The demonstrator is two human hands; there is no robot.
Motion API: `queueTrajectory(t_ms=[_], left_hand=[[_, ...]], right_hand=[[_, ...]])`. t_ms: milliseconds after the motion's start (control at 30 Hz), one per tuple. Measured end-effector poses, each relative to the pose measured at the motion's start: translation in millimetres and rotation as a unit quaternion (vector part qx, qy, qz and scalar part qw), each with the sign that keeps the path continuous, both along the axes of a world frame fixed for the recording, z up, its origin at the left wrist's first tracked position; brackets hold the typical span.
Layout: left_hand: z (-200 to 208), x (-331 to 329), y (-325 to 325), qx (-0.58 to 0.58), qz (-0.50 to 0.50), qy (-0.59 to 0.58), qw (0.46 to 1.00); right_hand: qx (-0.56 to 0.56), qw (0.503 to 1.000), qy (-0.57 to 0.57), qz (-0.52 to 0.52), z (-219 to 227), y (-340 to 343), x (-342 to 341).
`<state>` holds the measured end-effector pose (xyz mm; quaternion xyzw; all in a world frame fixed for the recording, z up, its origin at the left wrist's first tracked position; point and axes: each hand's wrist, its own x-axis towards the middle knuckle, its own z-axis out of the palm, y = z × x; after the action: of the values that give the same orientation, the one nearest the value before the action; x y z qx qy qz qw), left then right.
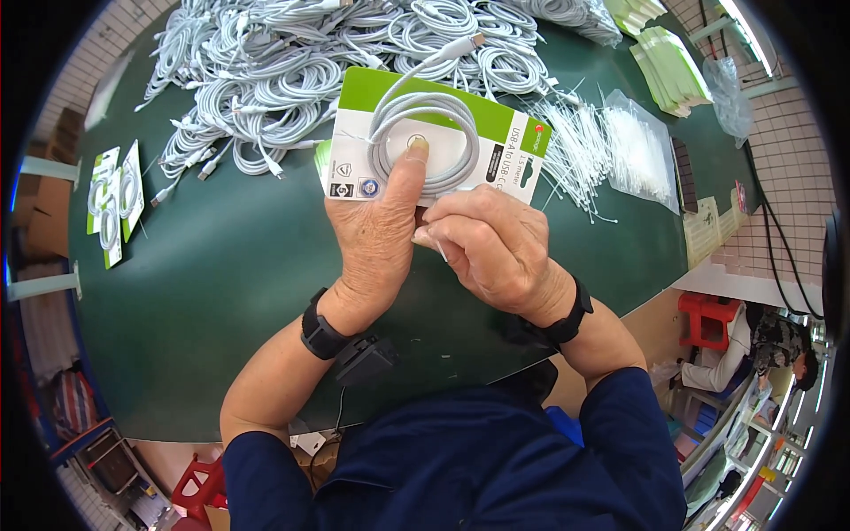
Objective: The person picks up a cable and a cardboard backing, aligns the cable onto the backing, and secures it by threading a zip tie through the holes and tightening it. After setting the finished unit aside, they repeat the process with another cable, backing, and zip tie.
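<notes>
A red stool [711, 307] stands near the green table [212, 327].

Bright light is bathing both hands [376, 234] [498, 243].
Far to their right, a white strip [750, 35] is glaring; outer edges are bowing.

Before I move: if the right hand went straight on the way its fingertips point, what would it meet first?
Most likely the left hand, near the base of its thumb. Depth is unclear, so the right hand might slip behind the packaging card instead.
</notes>
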<state>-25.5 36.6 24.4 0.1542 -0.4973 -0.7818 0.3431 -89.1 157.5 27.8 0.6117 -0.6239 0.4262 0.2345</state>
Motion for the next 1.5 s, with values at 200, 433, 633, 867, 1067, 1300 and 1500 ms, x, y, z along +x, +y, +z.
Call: queueTrajectory(t_ms=[200, 433, 633, 867, 1067, 1300, 1500], left_hand=[[-2.9, 3.2, -4.0, -0.041, -0.007, -0.036, 0.998], [5.4, 8.4, 0.5, 0.015, -0.02, -0.063, 0.998], [-3.6, 7.2, -1.7, -0.018, -0.011, -0.034, 0.999], [-0.8, 6.5, -0.7, 0.017, -0.035, -0.027, 0.999], [-2.1, 4.8, 0.1, 0.0, -0.044, -0.041, 0.998], [-4.7, 4.8, -6.3, -0.004, -0.068, -0.062, 0.996], [7.5, 6.2, -9.5, -0.044, -0.085, -0.05, 0.994]], right_hand=[[0.009, 1.0, -0.011, 0.021, 3.5, 1.7, -3.1], [0.035, 0.997, 0.004, -0.064, 5.8, 0.7, -5.3], [0.068, 0.995, -0.008, -0.069, 1.4, -1.6, -6.3], [0.097, 0.991, -0.02, -0.094, 5.4, 1.0, -4.2], [0.107, 0.987, -0.031, -0.113, 0.7, 2.5, -3.2], [0.062, 0.992, -0.075, -0.078, -4.7, 3.0, -5.0], [0.005, 0.996, -0.048, -0.072, -1.5, 3.6, 1.0]])
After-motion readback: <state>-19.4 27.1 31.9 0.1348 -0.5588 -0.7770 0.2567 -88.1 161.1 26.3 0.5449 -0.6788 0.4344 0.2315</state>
